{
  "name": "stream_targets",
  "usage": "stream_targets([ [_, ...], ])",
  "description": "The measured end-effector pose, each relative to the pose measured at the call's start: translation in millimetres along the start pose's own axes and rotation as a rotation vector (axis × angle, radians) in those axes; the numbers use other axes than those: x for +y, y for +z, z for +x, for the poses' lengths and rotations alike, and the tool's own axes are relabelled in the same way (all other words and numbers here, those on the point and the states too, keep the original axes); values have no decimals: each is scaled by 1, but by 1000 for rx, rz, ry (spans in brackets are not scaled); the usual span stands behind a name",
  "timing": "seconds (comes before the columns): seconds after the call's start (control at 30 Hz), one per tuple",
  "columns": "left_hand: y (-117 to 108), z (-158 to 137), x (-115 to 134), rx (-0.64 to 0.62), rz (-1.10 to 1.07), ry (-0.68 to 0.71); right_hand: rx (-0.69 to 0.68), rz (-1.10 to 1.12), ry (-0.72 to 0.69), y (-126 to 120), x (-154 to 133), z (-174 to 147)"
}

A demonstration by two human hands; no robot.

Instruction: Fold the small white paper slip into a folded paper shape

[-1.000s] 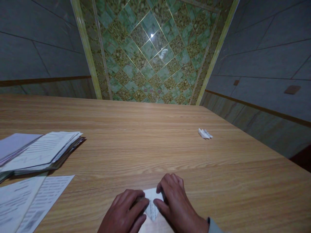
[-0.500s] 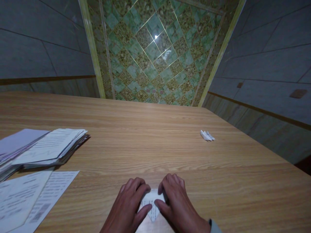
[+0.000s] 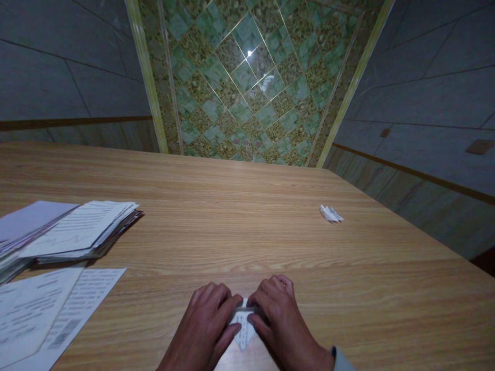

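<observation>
Your left hand [image 3: 204, 330] and right hand [image 3: 280, 324] pinch small folded printed white paper [image 3: 244, 332] flat on wooden table [image 3: 240, 232], fingertips meeting above its point to press crease.

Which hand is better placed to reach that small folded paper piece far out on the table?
Right. The right hand lies on the same side as the small folded piece; the left hand would cross over.
</observation>
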State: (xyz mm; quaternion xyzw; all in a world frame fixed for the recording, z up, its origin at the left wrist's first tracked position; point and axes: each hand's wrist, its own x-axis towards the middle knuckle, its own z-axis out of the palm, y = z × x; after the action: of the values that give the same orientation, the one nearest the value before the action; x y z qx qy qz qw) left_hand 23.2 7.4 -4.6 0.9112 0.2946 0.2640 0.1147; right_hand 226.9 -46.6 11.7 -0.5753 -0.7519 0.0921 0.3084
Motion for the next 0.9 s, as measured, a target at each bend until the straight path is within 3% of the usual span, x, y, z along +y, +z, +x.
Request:
stream_targets([
  [0.2, 4, 1, 1, 20, 129, 77, 19, -74, -87, 4, 2, -1],
  [0.57, 10, -3, -1, 62, 178, 115, -19, -290, -252, 1, -1, -1],
  [0.8, -10, -2, 3, 106, 215, 131, -133, -345, -223, -9, -8, -2],
  [0.9, -14, -3, 8, 140, 295, 205, -154, -343, -203, -10, -10, -2],
])
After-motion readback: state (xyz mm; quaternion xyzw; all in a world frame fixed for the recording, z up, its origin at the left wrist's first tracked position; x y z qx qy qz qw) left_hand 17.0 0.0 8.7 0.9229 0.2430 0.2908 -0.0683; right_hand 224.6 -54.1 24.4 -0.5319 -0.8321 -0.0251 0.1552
